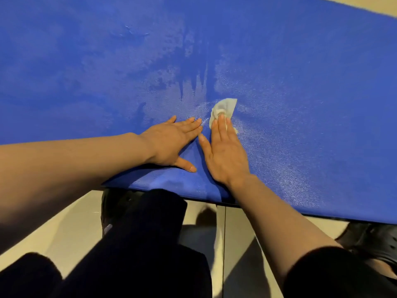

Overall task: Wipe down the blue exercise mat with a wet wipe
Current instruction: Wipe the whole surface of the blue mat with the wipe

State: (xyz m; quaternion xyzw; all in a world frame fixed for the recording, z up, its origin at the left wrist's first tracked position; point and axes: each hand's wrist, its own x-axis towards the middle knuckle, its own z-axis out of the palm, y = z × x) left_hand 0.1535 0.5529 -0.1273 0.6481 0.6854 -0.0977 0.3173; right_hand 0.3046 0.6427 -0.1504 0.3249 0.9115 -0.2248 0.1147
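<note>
The blue exercise mat (279, 61) filled most of my view, lying on a pale tiled floor (53, 222), with a damp sheen around its middle. My left hand (171, 143) lay flat on the mat, fingers straight, holding nothing. At its three o'clock, my right hand (225, 153) pressed straight fingers onto the crumpled wet wipe (224, 109), which poked out at twelve o'clock from the fingertips.

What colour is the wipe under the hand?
The wet wipe is white, a bit creamy, crumpled under the right hand on the blue mat; head view.
</note>
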